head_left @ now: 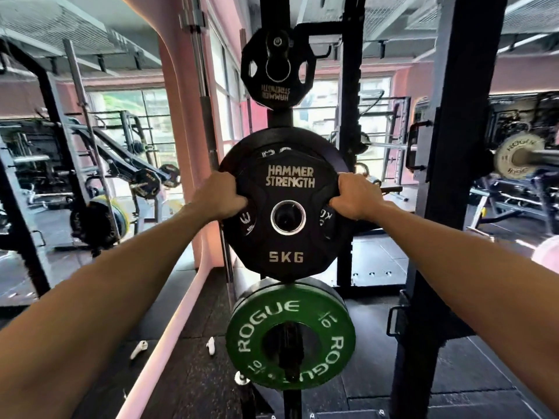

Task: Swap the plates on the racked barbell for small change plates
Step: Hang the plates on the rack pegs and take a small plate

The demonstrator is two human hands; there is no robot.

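A black 5 kg plate [286,255] marked HAMMER STRENGTH hangs at the middle of a storage post, in front of a larger black plate [326,149]. My left hand [219,196] grips its left edge with fingers hooked into the left grip hole. My right hand [354,196] grips the right edge the same way. A storage peg shows through the plate's steel-ringed centre hole [288,217]. At the far right, a white plate [515,157] sits on the sleeve of a racked barbell [544,157].
A green 10 kg Rogue plate [242,334] hangs just below, and a smaller black plate [278,89] above. A black rack upright [450,176] stands close on the right. Two small white objects [139,349] lie on the rubber floor. Other gym machines fill the left.
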